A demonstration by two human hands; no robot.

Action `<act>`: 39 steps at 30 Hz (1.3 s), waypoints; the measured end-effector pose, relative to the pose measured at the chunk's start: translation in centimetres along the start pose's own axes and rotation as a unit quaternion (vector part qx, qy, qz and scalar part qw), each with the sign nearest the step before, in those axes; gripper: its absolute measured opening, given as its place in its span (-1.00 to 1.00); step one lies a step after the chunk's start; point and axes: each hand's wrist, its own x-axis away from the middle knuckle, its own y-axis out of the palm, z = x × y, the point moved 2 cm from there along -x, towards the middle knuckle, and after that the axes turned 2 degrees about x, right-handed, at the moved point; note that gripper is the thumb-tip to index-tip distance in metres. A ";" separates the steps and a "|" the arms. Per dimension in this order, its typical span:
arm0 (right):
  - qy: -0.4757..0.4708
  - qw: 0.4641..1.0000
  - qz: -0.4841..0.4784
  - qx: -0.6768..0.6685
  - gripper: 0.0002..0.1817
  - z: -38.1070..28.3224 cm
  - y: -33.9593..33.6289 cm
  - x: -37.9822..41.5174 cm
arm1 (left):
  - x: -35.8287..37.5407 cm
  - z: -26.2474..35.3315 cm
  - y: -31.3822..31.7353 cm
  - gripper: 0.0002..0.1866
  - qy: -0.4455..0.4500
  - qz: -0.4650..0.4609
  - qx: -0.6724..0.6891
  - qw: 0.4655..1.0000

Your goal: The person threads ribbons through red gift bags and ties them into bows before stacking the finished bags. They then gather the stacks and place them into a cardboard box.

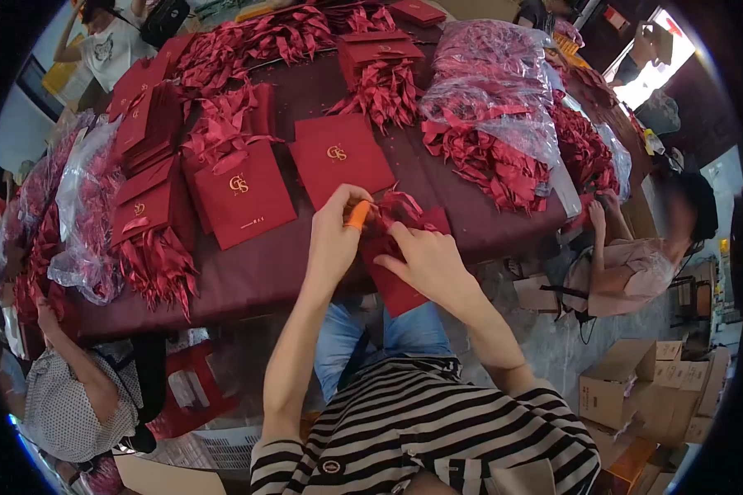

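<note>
Red paper bag (400,276) sits at the near table edge, held between both hands, one only, partly hanging off the edge toward the lap. Ribbon (403,206), dark red, bunches at the top of it, right above the fingers; strand count not readable.

Counts: two flat red bags with gold logo lie face-up mid-table, left one (241,192) and right one (339,157). More stacked bags (144,124) on the left side, at least five, overlapping so exact number unclear. Another bag stack (378,48) far centre. Ribbon piles: at least six heaps, e.g. one (161,264) at the left near edge, one (385,92) centre, one (491,161) right. Clear plastic sacks of ribbon: one (495,74) right, one (87,206) left. Maroon table (264,272) under all.

Around: three other people clear, one in a dotted top (66,396) lower left, one in pink (627,264) right, one in white (111,45) far left top. Cardboard boxes (636,388) on the floor lower right, about five. Nothing blocks the held bag except the hands themselves.

Left hand (336,227): fingers curled, pinching the ribbon at the bag top; an orange cover (357,214) on one fingertip. Right hand (428,256): half closed, fingers pressed onto the bag's upper edge beside the ribbon, thumb side hidden.
</note>
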 end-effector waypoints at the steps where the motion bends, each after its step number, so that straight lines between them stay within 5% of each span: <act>1: 0.000 1.000 0.001 -0.001 -0.67 -0.1 -0.1 -0.1 | 0.6 0.2 0.5 -0.86 0.039 0.054 -0.061 0.996; 4: 0.016 0.992 0.016 -0.125 -0.79 0.1 -0.6 -0.7 | 1.2 -2.4 1.3 -0.75 0.095 0.141 -0.146 0.974; 6: -0.026 0.983 0.122 -0.135 -0.85 0.7 -1.3 -1.7 | 1.5 -3.6 1.8 -0.73 0.080 0.178 -0.175 0.965; 11: -0.086 0.989 0.107 0.052 -0.83 3.7 0.6 -4.9 | 1.7 -2.6 2.4 -0.72 0.118 0.173 -0.311 0.927; 19: -0.070 0.987 0.108 0.097 -0.79 5.5 2.5 -5.6 | 0.9 -3.4 3.3 -0.82 0.177 0.146 -0.435 0.871; 24: -0.061 0.987 0.138 -0.056 -0.81 4.8 1.3 -5.5 | -0.4 -2.8 2.7 -0.81 0.180 0.126 -0.353 0.910; 26: 0.092 0.928 0.008 -0.360 -0.79 4.9 1.4 -5.4 | -1.1 -2.5 2.3 -0.81 0.197 0.112 -0.278 0.933; 31: 0.072 0.932 -0.020 -0.355 -0.77 5.8 2.2 -5.3 | -1.5 -2.3 2.1 -0.77 0.133 0.054 -0.088 0.986; 35: 0.060 0.911 -0.007 -0.408 -0.75 6.3 2.4 -5.0 | -0.8 -2.5 1.6 -0.59 0.173 0.046 -0.098 0.979; 37: 0.068 0.877 0.004 -0.476 -0.74 7.1 2.6 -4.7 | 1.2 -2.4 1.3 -0.48 0.028 0.048 0.072 0.996; 39: 0.103 0.839 0.021 -0.534 -0.76 7.7 2.5 -4.1 | 3.4 -1.3 1.1 -0.30 0.023 -0.002 0.017 1.000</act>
